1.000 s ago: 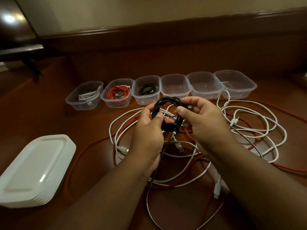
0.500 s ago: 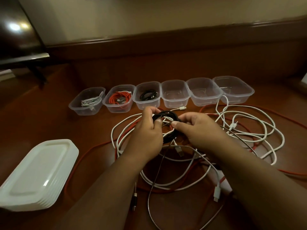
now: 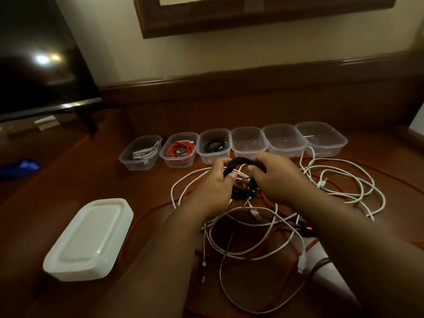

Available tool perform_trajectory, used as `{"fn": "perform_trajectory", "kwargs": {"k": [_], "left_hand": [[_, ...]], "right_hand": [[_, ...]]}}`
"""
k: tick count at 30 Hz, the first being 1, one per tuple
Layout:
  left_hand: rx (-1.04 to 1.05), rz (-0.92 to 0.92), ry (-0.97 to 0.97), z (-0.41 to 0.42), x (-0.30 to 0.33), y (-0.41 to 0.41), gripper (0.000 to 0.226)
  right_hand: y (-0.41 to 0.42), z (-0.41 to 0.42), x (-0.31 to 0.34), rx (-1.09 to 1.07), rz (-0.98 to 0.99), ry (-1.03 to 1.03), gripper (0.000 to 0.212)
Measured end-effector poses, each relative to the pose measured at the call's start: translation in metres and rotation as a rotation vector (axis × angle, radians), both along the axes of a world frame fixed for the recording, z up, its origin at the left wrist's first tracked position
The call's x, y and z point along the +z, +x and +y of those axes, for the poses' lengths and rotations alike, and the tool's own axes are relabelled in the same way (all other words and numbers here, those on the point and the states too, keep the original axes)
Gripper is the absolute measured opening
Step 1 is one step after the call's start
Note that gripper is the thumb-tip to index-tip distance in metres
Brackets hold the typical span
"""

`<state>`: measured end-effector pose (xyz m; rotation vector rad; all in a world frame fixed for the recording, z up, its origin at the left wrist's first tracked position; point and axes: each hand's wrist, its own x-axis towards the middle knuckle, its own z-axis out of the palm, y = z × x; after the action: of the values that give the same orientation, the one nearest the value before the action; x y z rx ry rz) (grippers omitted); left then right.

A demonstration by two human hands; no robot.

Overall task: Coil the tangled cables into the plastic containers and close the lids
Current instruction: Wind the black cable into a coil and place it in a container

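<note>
Hands (image 3: 243, 180) lower w/ black coil (image 3: 238, 162)

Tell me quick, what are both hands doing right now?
Left hand: holding the black cable coil.
Right hand: also gripping that coil.

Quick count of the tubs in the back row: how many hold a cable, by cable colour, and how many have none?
White cable: 1 tub
Orange cable: 1 tub
Black cable: 1 tub
No cable: 3 tubs
Total: 6 tubs
</note>
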<state>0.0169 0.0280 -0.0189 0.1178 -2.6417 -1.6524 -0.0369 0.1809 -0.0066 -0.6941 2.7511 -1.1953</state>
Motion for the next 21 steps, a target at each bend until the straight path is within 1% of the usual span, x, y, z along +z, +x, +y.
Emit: {"fn": "perform_trajectory", "kwargs": {"k": [2, 4, 5, 7, 8, 9, 11, 12, 13, 16, 18, 21], "left_hand": [[-0.025, -0.037, -0.106, -0.005, 0.007, -0.009, 0.03], [-0.042, -0.039, -0.18, -0.01, 0.012, -0.017, 0.04], [-0.017, -0.009, -0.19, -0.014, 0.013, -0.022, 0.043], [0.078, 0.097, -0.2, -0.028, 0.012, -0.032, 0.041], [0.123, 0.153, -0.268, -0.036, 0.008, -0.038, 0.039], [0.152, 0.177, -0.412, -0.045, 0.004, -0.043, 0.037], [0.155, 0.16, -0.759, -0.058, -0.008, -0.056, 0.039], [0.145, 0.144, -0.88, -0.062, -0.014, -0.061, 0.041], [0.132, 0.124, -0.93, -0.064, -0.018, -0.065, 0.043], [0.117, 0.158, -0.907, -0.068, -0.029, -0.072, 0.047], [0.133, 0.215, -0.925, -0.072, -0.036, -0.076, 0.048], [0.146, 0.24, -0.935, -0.076, -0.041, -0.082, 0.049]], "right_hand": [[-0.009, -0.001, 0.01, 0.025, 0.012, 0.079, 0.007], [-0.022, -0.005, 0.02, 0.03, 0.023, 0.111, 0.008], [-0.03, -0.007, 0.024, 0.022, 0.046, 0.117, 0.009], [-0.05, -0.014, 0.029, -0.016, 0.108, 0.091, 0.008], [-0.06, -0.018, 0.031, -0.041, 0.127, 0.052, 0.009], [-0.071, -0.023, 0.031, -0.068, 0.137, 0.004, 0.011], [-0.095, -0.035, 0.03, -0.117, 0.135, -0.07, 0.015], [-0.107, -0.042, 0.028, -0.138, 0.126, -0.085, 0.014], [-0.118, -0.05, 0.026, -0.152, 0.113, -0.086, 0.013], [-0.146, -0.073, 0.017, -0.135, 0.105, 0.006, 0.012], [-0.16, -0.09, 0.012, -0.093, 0.148, 0.147, 0.014], [-0.171, -0.113, 0.006, -0.052, 0.178, 0.365, 0.018]]}}
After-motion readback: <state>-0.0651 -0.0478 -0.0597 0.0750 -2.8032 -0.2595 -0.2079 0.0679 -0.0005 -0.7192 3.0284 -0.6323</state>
